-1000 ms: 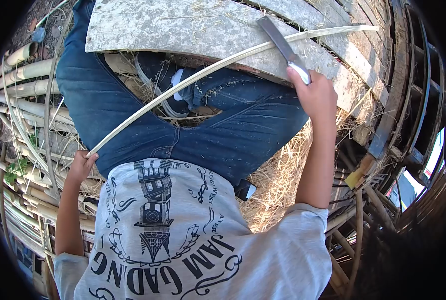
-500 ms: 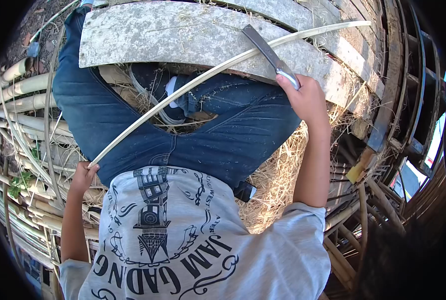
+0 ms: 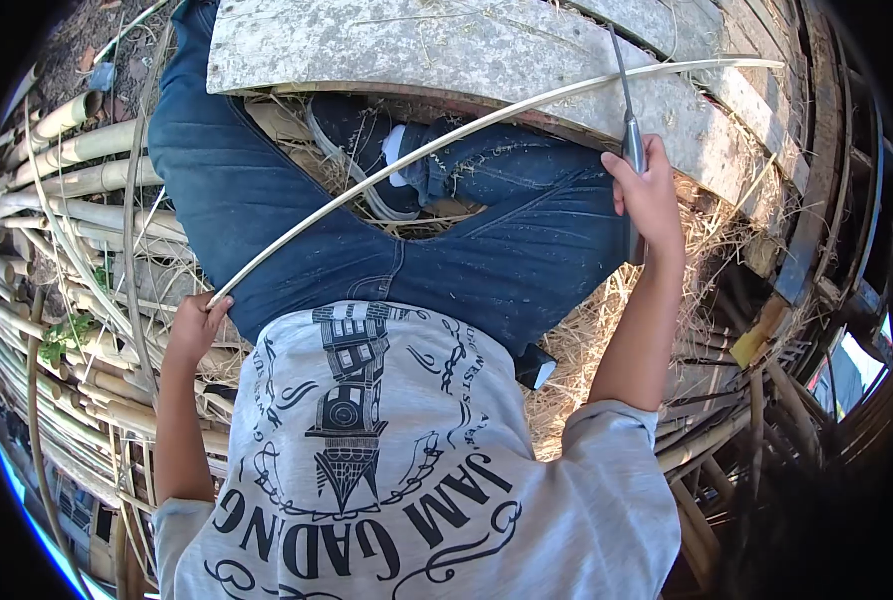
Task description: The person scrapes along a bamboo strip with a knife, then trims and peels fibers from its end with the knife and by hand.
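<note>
A long, pale bamboo strip (image 3: 441,139) bows from my lap up across a weathered wooden board (image 3: 366,45). My left hand (image 3: 200,328) is closed around its near end, beside my left thigh. My right hand (image 3: 648,195) grips the handle of a large knife (image 3: 622,80) near my right knee. The blade is seen almost edge-on and crosses the strip over the board; whether the two touch I cannot tell. Part of the handle is hidden under my fingers.
Bamboo poles (image 3: 86,180) lie stacked at the left. Straw and shavings (image 3: 576,385) cover the floor by my right hip. More wooden planks (image 3: 736,90) lie beyond the board, and a slatted frame (image 3: 831,190) stands at the right.
The knife has turned from showing its broad side to nearly edge-on, its tip now pointing more away from me. The whole view has shifted; my left hand still holds the strip's end.
</note>
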Demonstrator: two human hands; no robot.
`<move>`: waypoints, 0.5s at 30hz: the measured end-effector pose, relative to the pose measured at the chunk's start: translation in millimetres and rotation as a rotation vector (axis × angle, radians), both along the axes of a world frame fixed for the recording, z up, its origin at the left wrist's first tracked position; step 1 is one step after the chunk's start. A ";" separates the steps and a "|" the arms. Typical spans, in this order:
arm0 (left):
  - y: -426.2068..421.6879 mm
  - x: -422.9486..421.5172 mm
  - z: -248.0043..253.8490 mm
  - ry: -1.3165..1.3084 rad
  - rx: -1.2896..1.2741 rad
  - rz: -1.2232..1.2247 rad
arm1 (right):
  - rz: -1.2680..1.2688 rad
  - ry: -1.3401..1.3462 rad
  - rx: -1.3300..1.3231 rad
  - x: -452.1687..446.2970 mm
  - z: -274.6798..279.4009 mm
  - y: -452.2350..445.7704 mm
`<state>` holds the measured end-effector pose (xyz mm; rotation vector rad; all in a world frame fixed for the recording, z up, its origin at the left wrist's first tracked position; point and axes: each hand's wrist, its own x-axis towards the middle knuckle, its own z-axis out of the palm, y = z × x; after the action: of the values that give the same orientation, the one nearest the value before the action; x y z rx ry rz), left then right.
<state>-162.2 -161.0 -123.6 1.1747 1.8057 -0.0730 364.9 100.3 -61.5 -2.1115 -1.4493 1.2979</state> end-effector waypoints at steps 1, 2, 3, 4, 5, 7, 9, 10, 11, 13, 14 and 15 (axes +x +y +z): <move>3.9 5.6 9.3 0.053 0.072 -0.040 | -0.013 0.096 -0.053 -10.8 -3.3 -7.5; 6.1 5.4 15.0 0.059 0.078 -0.040 | -0.021 0.193 -0.104 -21.6 -6.0 -15.7; 8.7 4.8 18.3 0.103 0.151 -0.039 | -0.007 0.283 -0.140 -34.3 -7.6 -25.1; 10.2 4.3 18.7 0.145 0.226 -0.034 | 0.012 0.371 -0.175 -47.0 -8.8 -35.1; 8.5 -4.5 11.9 0.158 0.261 -0.063 | 0.001 0.422 -0.180 -59.9 -12.5 -45.1; 20.5 0.4 15.9 0.178 0.267 -0.031 | -0.028 0.530 -0.189 -71.4 -14.1 -59.5; 23.9 -3.2 8.8 0.222 0.291 -0.062 | -0.038 0.556 -0.150 -72.2 -11.3 -61.1; 22.2 -6.2 2.7 0.222 0.295 -0.054 | -0.025 0.519 -0.129 -67.2 -8.7 -59.3; 21.1 -6.9 -1.4 0.219 0.336 -0.075 | 0.003 0.493 -0.122 -61.3 -4.2 -56.6; 23.8 -4.4 -3.3 0.211 0.387 -0.099 | 0.026 0.394 -0.063 -53.3 8.0 -50.1; 23.0 -4.5 -5.9 0.202 0.392 -0.092 | 0.031 0.341 -0.027 -48.0 12.0 -45.9; 21.0 -7.3 -9.5 0.199 0.408 -0.083 | 0.032 0.276 0.031 -41.3 12.1 -41.4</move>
<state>-169.5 -140.1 -133.1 1.5755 2.0049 0.1418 323.6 58.8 -49.4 -1.8102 -1.3799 1.4995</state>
